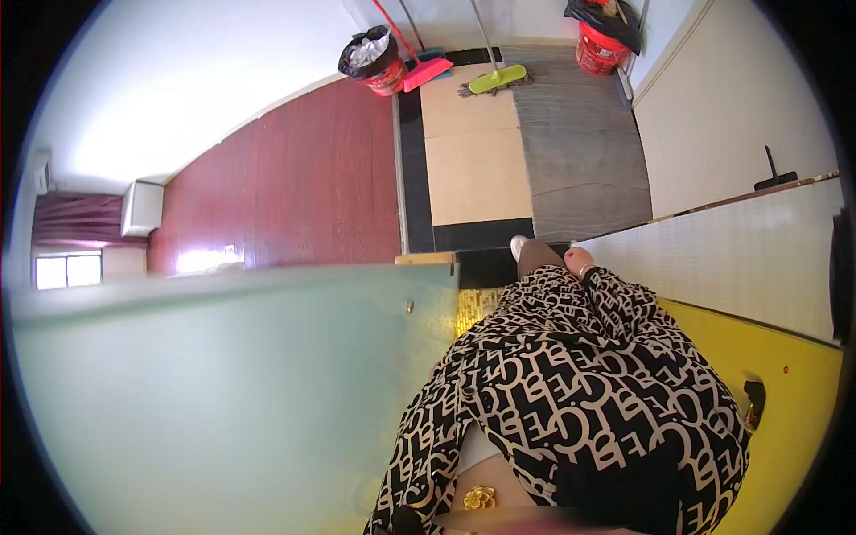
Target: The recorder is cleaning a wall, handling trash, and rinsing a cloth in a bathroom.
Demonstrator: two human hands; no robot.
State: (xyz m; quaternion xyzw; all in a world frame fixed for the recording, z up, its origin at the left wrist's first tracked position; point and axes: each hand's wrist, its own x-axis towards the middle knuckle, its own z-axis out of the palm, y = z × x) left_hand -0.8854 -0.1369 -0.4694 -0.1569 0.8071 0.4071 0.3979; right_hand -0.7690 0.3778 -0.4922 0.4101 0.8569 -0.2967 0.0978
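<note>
My right hand (578, 259), with a bracelet at the wrist, hangs low beside my patterned black-and-beige garment. Its fingers look curled, close to the corner of a white panel (742, 234); whether it grips anything cannot be told. My left hand is out of view. Before me the floor has beige tiles (476, 175) with a black border and a grey wood-look strip (582, 154). Farther off, a pink broom (428, 72) and a flat mop with a lime-green head (498, 79) stand near a wall, and a blue dustpan (443, 73) shows behind the broom.
A frosted glass panel (234, 388) fills the left side. Two red buckets (386, 80) (600, 52) lined with black bags stand at the far wall. Red wood-look flooring (301, 180) lies left of the tiles. A yellow surface (796, 401) is at the right.
</note>
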